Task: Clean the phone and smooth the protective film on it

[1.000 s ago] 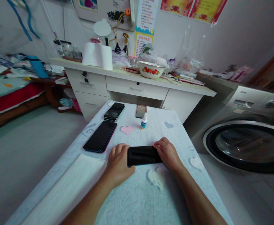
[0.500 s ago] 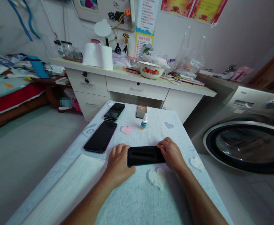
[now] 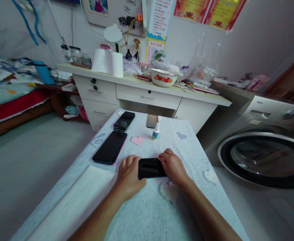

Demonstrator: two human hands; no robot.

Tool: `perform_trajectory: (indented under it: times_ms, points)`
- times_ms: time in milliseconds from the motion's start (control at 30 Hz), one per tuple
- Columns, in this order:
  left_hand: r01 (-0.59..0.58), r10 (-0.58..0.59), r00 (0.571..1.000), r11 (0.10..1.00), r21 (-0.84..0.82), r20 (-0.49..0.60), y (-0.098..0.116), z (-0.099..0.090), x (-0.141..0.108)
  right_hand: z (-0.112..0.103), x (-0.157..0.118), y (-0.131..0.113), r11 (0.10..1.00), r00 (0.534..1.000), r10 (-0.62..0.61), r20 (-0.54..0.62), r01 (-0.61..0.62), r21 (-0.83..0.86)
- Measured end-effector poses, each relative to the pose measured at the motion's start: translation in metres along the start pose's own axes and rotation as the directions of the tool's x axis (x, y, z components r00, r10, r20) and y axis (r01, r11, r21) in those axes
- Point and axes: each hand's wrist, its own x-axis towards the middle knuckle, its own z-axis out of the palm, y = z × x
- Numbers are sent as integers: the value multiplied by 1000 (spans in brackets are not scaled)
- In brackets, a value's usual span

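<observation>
The dark phone (image 3: 150,168) lies flat on the cloth-covered tabletop (image 3: 137,217), its long side running from nine to three o'clock (taking twelve as straight away from the person). At its nine o'clock end, the left hand (image 3: 130,172) clasps it, with the thumb at the near corner and the fingers curled around the far corner. At its three o'clock end, the right hand (image 3: 173,165) has its fingers bunched together, fingertips on the far part of the screen (whether they pinch anything there, I cannot tell). Its palm covers that end.

From the dark phone, two large phones (image 3: 109,147), one on the other, lie at ten o'clock. A stack of smaller phones (image 3: 124,120) sits farther off at eleven, near the tabletop's far edge. The little white-capped bottle (image 3: 155,131) stands upright at twelve, and just beyond it lies a brownish phone (image 3: 152,121). A long white sheet (image 3: 74,201) (paper or cloth, hard to say) stretches away at eight o'clock.

Past the tabletop at twelve is a white drawer unit (image 3: 147,95) bearing a flowered bowl (image 3: 163,78) and a paper roll (image 3: 117,64). A washing machine (image 3: 260,160) stands at three, and a bed (image 3: 11,97) at ten.
</observation>
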Motion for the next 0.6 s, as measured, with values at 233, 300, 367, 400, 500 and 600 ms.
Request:
perform_trajectory:
  times_ms: [233,300,367,400,500,600]
  points:
    - [-36,33,998,998,-42,-53,-8,6,0,-8,5,-4,997,996,-8,88,14,-78]
    - [-31,28,997,998,-51,-67,-8,6,0,-11,7,-2,992,994,35,100,-23,-121]
    - [-14,9,997,998,-54,-79,-6,6,0,-11,9,-4,987,992,68,109,-51,-151]
    - [-4,-1,996,999,-54,-85,-6,5,0,-10,10,-6,987,991,71,112,-54,-154]
    - [8,-13,996,999,-53,-93,-5,5,0,-3,13,-16,991,993,55,108,-41,-125]
    - [9,-13,997,999,-45,-76,-5,5,1,7,16,-28,996,996,35,84,-28,-86]
